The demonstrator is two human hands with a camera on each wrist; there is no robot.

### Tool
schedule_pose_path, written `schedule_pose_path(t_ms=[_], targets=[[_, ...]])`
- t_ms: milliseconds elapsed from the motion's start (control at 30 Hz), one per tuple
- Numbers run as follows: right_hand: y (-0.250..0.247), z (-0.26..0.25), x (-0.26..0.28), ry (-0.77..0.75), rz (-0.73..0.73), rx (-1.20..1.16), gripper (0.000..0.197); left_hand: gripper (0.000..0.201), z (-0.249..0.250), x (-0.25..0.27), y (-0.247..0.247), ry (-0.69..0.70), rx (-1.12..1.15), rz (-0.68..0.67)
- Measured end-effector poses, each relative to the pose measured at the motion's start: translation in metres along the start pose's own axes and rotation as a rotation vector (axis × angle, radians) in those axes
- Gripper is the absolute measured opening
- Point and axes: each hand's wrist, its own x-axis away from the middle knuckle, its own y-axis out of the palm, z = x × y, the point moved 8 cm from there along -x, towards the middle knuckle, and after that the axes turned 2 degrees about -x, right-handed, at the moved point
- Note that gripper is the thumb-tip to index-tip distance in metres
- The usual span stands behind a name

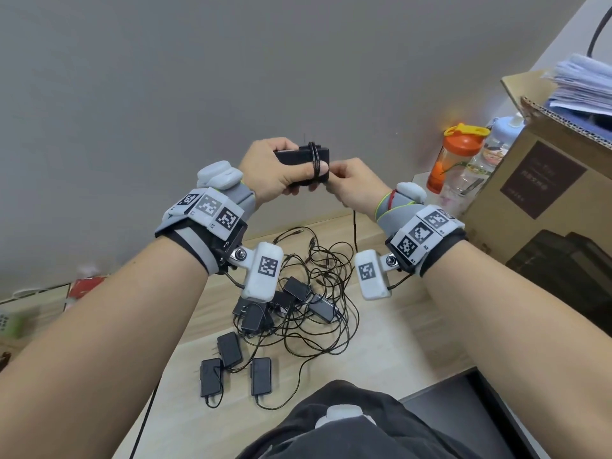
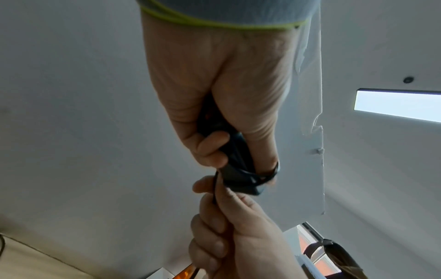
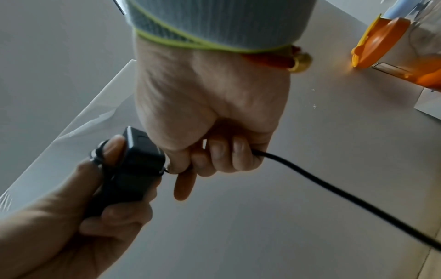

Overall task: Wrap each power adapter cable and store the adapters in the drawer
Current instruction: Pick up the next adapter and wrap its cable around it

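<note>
Your left hand grips a black adapter wound with cable; your right hand pinches that cable beside it.

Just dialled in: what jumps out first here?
Both hands are raised mid-air: the left hand grips a black adapter with cable turns over its thumb, and the right hand pinches the cable beside it. Below, on the desk, lies a tangle of adapters.

Seen from below: left hand gripping a black adapter, loops of cable round its end; right hand pinching the cable just beneath.
</note>
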Motion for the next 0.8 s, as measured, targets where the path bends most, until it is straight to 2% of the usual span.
schedule_pose_path(t_ms=[133, 233, 533, 700, 800], targets=[[0.016, -0.010, 0.007, -0.069, -0.100, 0.116, 0.030, 0.036, -0.002, -0.008, -0.014, -0.018, 0.044, 0.128], [0.018, -0.021, 0.010, -0.112, -0.122, 0.198, 0.028, 0.035, -0.008, -0.012, -0.019, -0.039, 0.027, 0.165], [-0.002, -0.045, 0.013, -0.163, -0.072, 0.269, 0.023, 0.028, -0.018, -0.013, -0.022, -0.057, -0.054, 0.140], [-0.026, -0.053, 0.002, -0.208, 0.030, 0.227, 0.017, 0.036, -0.020, -0.010, -0.021, -0.053, -0.095, 0.064], [-0.041, -0.058, -0.003, -0.221, 0.084, 0.180, 0.016, 0.031, -0.020, -0.008, -0.013, -0.055, -0.146, -0.019]])
